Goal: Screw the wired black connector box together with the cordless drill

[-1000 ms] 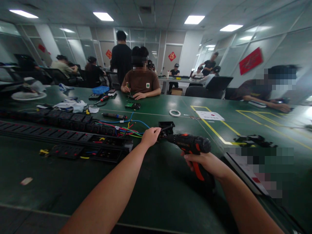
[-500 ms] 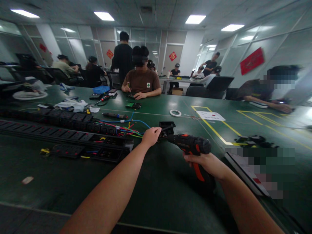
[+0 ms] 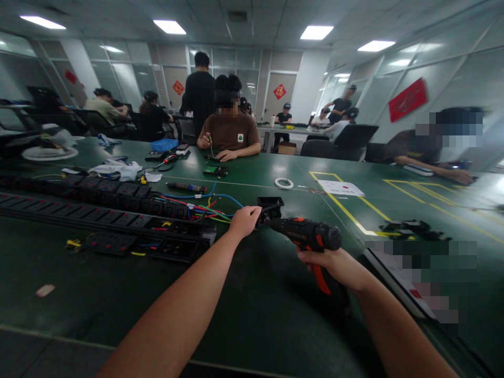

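My right hand is wrapped round the grip of a black and orange cordless drill, its nose pointing left. Just beyond that nose is a small black plastic housing, with coloured wires leading off to its left. The fingers of my left hand are closed at the near left side of this housing; what lies between the fingertips is partly hidden. Whether the drill's bit touches the housing I cannot make out. Left of my hands lie long black power strips with rows of sockets.
A dark screwdriver-like tool and a green circuit board lie beyond the wires. A white ring sits behind the housing. Black parts lie to the right. Across the green table, a person in brown works with a screwdriver.
Both hands and the drill stay almost where they were. The whole view has shifted very slightly.
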The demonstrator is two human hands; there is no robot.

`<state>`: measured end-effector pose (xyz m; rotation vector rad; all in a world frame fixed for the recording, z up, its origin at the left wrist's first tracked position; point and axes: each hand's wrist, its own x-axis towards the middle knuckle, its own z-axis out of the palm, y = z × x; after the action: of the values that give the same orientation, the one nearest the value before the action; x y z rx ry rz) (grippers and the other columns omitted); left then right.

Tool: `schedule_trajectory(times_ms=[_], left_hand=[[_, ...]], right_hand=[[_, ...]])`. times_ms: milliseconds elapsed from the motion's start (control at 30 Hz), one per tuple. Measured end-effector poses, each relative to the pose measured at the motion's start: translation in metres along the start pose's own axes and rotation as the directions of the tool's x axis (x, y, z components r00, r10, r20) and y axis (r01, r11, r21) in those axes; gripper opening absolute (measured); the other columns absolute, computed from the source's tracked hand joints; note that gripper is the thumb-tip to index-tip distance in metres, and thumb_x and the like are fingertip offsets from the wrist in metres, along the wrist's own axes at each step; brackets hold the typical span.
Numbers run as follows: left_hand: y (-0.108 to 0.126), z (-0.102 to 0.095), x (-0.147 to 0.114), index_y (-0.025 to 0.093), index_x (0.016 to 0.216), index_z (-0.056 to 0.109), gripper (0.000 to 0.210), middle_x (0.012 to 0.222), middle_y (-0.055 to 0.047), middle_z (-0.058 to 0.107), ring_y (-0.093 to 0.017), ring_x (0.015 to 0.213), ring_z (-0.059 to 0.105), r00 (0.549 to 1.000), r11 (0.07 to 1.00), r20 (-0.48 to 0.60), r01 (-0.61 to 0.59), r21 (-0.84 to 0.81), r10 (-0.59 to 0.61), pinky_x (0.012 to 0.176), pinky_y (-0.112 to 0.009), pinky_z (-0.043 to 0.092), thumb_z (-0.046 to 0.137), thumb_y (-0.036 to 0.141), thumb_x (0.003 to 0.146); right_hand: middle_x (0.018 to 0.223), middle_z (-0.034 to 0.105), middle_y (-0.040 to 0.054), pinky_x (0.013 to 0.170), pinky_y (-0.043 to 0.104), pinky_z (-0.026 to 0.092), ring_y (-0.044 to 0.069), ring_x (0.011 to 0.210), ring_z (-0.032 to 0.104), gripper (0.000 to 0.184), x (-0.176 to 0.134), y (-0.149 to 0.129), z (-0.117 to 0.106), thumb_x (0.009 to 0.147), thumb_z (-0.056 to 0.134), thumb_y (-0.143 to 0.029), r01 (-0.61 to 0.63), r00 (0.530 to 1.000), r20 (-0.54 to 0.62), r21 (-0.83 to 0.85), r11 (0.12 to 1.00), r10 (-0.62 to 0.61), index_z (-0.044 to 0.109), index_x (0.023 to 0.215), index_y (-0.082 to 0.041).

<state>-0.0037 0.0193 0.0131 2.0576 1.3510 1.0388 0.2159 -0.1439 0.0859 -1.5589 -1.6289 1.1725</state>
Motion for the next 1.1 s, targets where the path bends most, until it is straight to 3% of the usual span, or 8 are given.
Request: schedule_trajectory(times_ms=[867, 1100], left_hand=[[-0.0014, 0.0013, 0.0006, 0.022, 0.116, 0.076, 0.039, 0.124, -0.005, 0.073, -0.022, 0.119, 0.064, 1.0, 1.0, 0.0, -0.008, -0.001, 0.008, 0.105, -0.03, 0.046, 0.044, 0.037, 0.1], [-0.0031, 0.0018, 0.0008, 0.022, 0.117, 0.075, 0.039, 0.124, -0.005, 0.073, -0.022, 0.119, 0.064, 1.0, 1.0, -0.008, -0.018, -0.004, 0.018, 0.105, -0.031, 0.045, 0.043, 0.037, 0.1]], right_hand=[[0.065, 0.059, -0.0013, 0.062, 0.03, 0.043, 0.017, 0.064, 0.055, 0.024, 0.0012, 0.0037, -0.0001, 0.079, 0.071, -0.042, 0.043, 0.999, 0.007, -0.042, 0.998, -0.043, 0.064, 0.077, -0.019], [0.072, 0.062, -0.0005, 0.063, 0.03, 0.045, 0.018, 0.067, 0.059, 0.027, -0.001, 0.002, 0.0014, 0.076, 0.073, -0.042, 0.009, 1.0, 0.007, 0.038, 0.999, -0.009, 0.068, 0.089, -0.018]])
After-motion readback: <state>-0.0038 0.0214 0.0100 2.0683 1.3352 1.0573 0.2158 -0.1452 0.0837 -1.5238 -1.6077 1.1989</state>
